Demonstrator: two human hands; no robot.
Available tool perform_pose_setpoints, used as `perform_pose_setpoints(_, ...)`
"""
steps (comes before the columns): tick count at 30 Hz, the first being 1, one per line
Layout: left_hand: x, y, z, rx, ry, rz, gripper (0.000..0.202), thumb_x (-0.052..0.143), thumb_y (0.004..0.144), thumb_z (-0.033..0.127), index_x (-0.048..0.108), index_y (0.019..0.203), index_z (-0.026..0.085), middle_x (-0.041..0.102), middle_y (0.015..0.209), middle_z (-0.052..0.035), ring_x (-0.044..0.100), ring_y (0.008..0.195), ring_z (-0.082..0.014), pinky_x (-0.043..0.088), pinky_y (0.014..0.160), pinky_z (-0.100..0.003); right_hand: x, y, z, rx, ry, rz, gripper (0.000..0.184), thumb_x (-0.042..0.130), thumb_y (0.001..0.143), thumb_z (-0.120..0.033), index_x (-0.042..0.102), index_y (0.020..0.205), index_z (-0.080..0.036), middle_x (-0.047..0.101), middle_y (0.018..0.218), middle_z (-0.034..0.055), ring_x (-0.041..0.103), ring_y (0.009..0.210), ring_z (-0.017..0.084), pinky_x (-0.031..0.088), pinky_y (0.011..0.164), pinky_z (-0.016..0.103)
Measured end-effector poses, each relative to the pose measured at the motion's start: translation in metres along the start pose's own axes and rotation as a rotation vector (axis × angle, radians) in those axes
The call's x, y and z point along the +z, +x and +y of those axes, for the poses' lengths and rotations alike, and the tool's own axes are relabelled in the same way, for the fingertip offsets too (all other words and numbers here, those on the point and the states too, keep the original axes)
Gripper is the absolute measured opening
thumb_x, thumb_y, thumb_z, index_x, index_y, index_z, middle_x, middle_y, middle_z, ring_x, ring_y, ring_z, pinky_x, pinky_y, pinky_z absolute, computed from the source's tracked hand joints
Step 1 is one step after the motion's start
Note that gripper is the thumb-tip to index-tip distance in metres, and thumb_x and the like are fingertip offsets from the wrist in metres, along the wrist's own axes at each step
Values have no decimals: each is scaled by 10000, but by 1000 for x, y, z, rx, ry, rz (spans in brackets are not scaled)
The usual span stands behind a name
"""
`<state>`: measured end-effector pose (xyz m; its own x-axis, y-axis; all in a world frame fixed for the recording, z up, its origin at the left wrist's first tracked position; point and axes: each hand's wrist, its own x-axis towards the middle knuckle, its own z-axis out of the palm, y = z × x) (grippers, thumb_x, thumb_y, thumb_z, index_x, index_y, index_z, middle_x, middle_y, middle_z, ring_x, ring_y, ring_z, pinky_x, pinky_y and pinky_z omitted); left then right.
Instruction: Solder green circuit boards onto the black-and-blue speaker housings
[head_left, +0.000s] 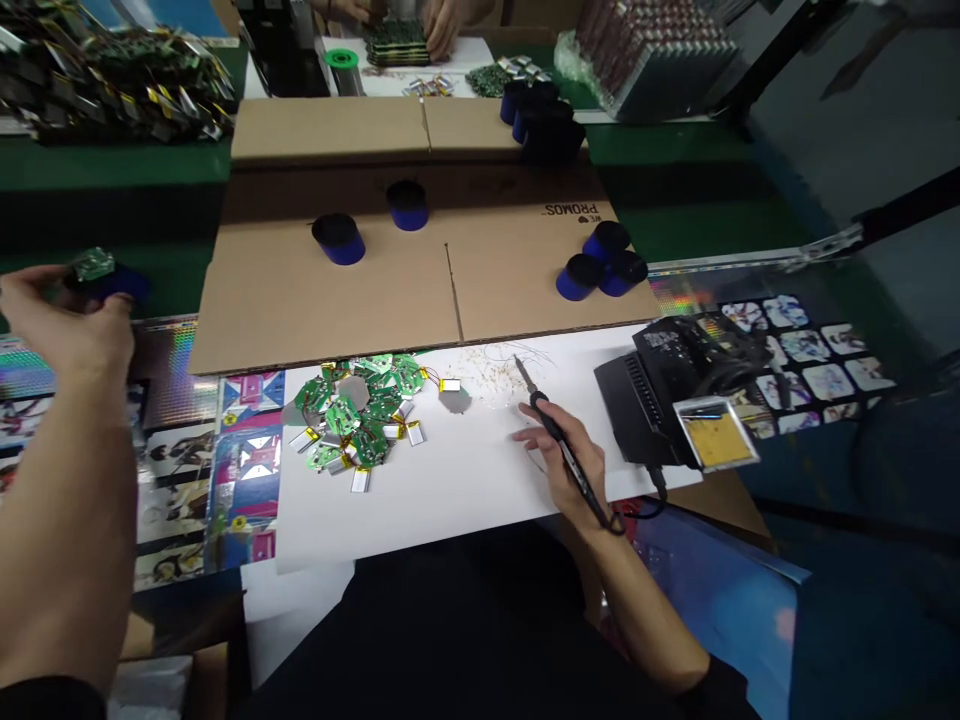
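My right hand rests on the white sheet and grips a black soldering iron like a pen, tip pointing up-left. My left hand is out at the far left, fingers closed on a small blue cylinder with a green circuit board on top. A heap of green circuit boards with small silver batteries lies on the white sheet between my hands. One single battery lies just right of the heap.
Flattened cardboard behind the sheet carries blue cylinders: two mid-left, three at the right. A black soldering station with yellow sponge sits right. Another person's hands handle boards at the far edge. Stacked parts top left.
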<state>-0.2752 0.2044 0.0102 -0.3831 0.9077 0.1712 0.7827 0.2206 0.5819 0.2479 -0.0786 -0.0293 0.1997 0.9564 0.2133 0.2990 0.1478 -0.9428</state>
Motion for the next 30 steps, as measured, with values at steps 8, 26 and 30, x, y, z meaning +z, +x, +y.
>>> perform_pose_setpoints(8,20,-64,95,249,-97,12,262,704,935,344,633,1158,227,689,1280,27,657,1216,-238,584,1100,-474,62,19,-10,-237,-327,-115,283,735,986,-224,590,1226,-263,662,1520,169,685,1375,327,612,1089,527)
perform_pose_setpoints(26,116,-53,175,452,-330,-127,520,900,783,385,582,1165,233,559,1356,-132,615,1181,-311,506,1114,-512,51,20,-30,-97,-43,-40,129,658,1002,-194,587,1092,-253,769,1115,70,761,795,139,643,702,273)
perform_pose_setpoints(30,113,-42,188,441,-281,-166,362,872,771,301,548,907,216,635,1119,-108,592,1203,-345,424,1178,-599,38,6,-49,67,244,13,187,769,959,-239,605,1046,-260,792,943,30,804,842,171,676,750,294)
